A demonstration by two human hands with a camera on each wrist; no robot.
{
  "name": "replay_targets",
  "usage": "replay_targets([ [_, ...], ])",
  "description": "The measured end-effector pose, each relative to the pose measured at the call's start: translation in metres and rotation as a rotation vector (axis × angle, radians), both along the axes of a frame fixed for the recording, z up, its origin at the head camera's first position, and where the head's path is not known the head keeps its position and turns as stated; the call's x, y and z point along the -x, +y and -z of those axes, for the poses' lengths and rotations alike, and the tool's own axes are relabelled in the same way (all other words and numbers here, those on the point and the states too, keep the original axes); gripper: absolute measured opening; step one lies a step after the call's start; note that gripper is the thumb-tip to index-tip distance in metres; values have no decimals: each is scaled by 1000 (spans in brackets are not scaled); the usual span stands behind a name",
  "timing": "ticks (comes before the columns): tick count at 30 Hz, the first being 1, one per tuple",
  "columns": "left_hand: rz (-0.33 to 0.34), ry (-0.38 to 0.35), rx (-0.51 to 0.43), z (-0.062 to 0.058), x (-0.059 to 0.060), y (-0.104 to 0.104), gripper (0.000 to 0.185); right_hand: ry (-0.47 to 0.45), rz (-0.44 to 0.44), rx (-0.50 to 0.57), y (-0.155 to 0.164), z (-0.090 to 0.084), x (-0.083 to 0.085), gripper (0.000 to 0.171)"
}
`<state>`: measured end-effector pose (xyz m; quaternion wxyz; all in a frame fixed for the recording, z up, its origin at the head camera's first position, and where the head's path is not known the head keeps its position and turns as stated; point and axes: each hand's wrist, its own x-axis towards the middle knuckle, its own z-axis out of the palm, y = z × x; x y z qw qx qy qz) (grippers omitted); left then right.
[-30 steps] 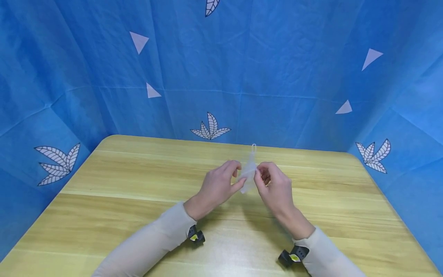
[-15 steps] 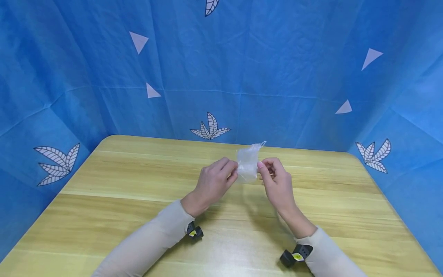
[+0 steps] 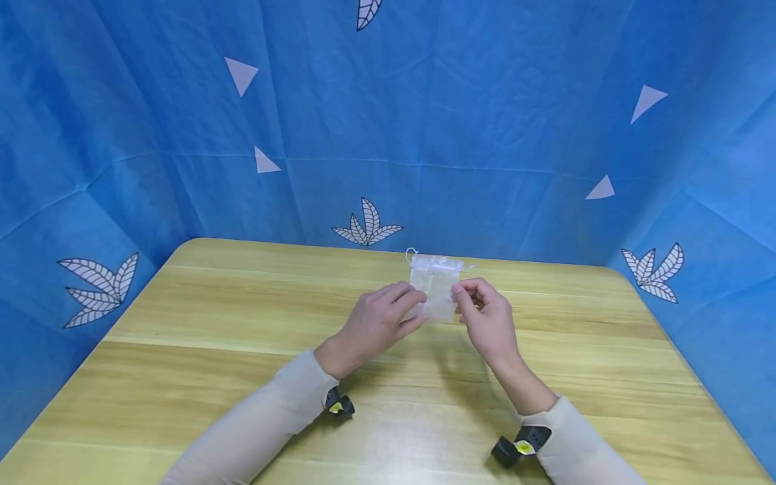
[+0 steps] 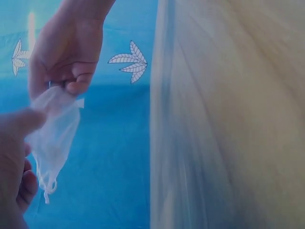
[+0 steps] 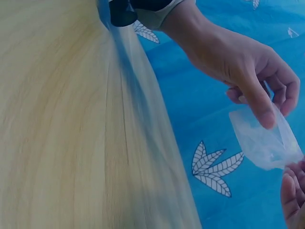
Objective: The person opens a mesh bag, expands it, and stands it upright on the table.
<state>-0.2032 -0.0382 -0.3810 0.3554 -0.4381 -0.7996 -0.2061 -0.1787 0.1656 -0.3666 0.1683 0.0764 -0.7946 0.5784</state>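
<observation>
While both forearms reached in from the near edge of the wooden table (image 3: 200, 350), the two hands met above its far middle, holding a small sheer white pouch (image 3: 434, 285) between them, clear of the tabletop. The left hand (image 3: 377, 323) pinched the pouch's left side between thumb and curled fingers, and the right hand (image 3: 487, 316) pinched its right side in the same way, so the pouch hung spread flat between them. A thin drawstring loop (image 3: 411, 253) stuck up at its top left corner, toward the far edge. In the left wrist view the translucent pouch (image 4: 52, 129) sagged below the right hand's fingertips (image 4: 76, 86); in the right wrist view it showed as a pale film (image 5: 267, 138) under the left hand's thumb (image 5: 263, 112). Both sleeves (image 3: 267, 417) were pale beige, each with a small black wrist camera (image 3: 339, 406) beneath it. Blue cloth with white leaf prints (image 3: 367, 222) stood behind the far edge and along both sides.
</observation>
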Motion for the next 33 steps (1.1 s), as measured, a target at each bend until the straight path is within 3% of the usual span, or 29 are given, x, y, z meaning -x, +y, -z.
replay_targets([
  [4, -8, -142, -40, 2, 3, 0, 41, 21, 11, -7, 2, 3, 2, 20],
  [8, -95, -293, -122, 2, 5, -2, 36, 15, -2, 9, 2, 0, 2, 19],
  [12, -189, -443, -169, -1, 6, -2, 29, 25, -26, -1, -4, -13, -7, 15],
  [15, -223, -555, -208, -3, 8, -2, 28, 29, -37, -6, -6, -21, -12, 14],
  [18, -239, -655, -254, -3, 10, -2, 28, 21, -55, 25, -4, -15, -7, 15],
  [22, -230, -788, -313, -2, 13, -4, 28, 14, -80, 69, 3, 2, 4, 16],
  [27, -149, -934, -415, 0, 17, -5, 26, 28, -103, 80, 7, 13, 12, 19],
  [33, -97, -996, -480, 1, 18, -6, 21, 26, -130, 67, 7, 17, 14, 20],
])
